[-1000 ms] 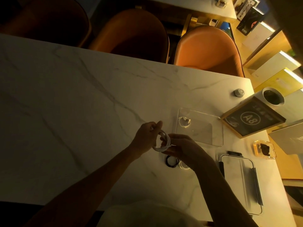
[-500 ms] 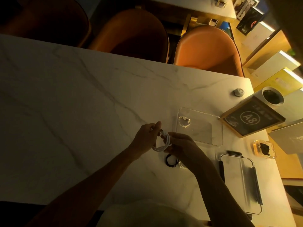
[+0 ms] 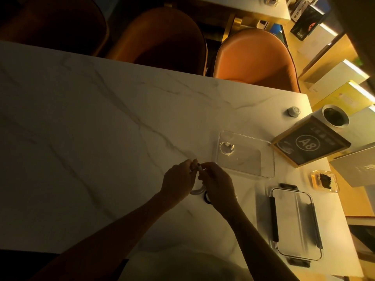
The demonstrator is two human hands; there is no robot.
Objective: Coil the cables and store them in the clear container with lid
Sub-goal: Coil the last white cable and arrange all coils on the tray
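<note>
Head view looks down on a pale marble table (image 3: 101,138) in dim warm light. Both hands meet above it, near the middle. The left hand (image 3: 178,182) and the right hand (image 3: 216,184) together hold a white cable (image 3: 197,192) wound into a loop; its lower arc shows between the two wrists, and one end of it sticks up between the fingertips at the top. The left fingers are curled and pinch the cable near that end; the right fingers are also closed on it, thumb and forefinger pressed to the end. Just under the right hand a dark cable coil (image 3: 206,199) lies on the table, mostly hidden by the hand.

Just beyond the right hand sits the clear container (image 3: 263,171), open, with one small white coiled cable (image 3: 226,149) lying in its far left corner. The lid (image 3: 292,224), clear with dark clips along its edges, lies flat on the table nearer the person and to the right, apart from the container. Past the container stand a dark framed sign marked A8 (image 3: 310,144), a small grey knob (image 3: 293,112) and a small amber case (image 3: 324,181). Orange chairs (image 3: 253,55) line the far side of the table
</note>
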